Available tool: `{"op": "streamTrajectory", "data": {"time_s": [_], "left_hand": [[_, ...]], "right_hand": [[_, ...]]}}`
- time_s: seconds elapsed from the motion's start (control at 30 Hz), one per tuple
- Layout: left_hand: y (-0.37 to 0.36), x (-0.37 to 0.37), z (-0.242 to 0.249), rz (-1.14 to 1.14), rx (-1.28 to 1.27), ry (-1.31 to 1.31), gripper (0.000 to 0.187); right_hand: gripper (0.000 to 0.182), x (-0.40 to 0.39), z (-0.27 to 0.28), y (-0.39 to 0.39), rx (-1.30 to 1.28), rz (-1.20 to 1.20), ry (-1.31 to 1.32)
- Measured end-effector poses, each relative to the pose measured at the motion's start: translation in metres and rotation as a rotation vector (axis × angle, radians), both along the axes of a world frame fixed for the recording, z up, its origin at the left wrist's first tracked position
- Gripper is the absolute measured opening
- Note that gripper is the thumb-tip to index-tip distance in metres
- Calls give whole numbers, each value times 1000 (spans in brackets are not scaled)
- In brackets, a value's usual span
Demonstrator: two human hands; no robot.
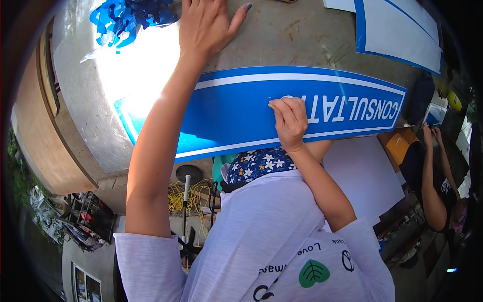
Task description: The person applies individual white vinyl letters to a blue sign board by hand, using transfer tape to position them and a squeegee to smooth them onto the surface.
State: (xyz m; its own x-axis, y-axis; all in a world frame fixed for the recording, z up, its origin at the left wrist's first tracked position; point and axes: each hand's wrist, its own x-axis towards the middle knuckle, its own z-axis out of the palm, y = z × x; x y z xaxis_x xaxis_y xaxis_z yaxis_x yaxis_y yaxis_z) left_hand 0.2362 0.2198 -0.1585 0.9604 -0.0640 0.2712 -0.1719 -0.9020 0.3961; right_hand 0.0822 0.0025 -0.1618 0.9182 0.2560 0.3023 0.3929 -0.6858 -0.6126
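Lying beneath right grip (292,125): blue sign (236,113)

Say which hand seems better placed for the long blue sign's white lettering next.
Right hand, probably: it sits curled at the white lettering; the left hand is beyond the long blue sign.

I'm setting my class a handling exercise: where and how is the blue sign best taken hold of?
Probably take the blue sign from the wearer's side, by its near long edge, with two well-spaced grips, thumbs above and fingers beneath: it is long, thin and flat, and that edge appears to reach the table's border.
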Motion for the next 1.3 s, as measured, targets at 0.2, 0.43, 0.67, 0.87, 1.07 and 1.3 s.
{"op": "streamTrajectory", "data": {"time_s": [0.2, 0.43, 0.67, 0.87, 1.07, 1.3], "left_hand": [[0, 0, -3, 15, 15, 8, 66], [-1, 0, -4, 19, 5, 11, 66], [-1, 0, -5, 18, 37, -17, 66], [0, 0, -1, 8, 12, 7, 65], [-1, 0, -3, 17, 14, -6, 65], [0, 0, -4, 15, 10, -16, 64]], "right_hand": [[18, 1, 0, 1, 26, -30, -15], [19, 1, 0, 1, -13, -37, 0], [21, 2, 1, 4, -56, -10, -10], [23, 2, 0, 2, -83, 22, 8], [17, -1, -3, -1, 6, -29, 32], [18, -2, -6, 0, -14, -74, 120]]}}
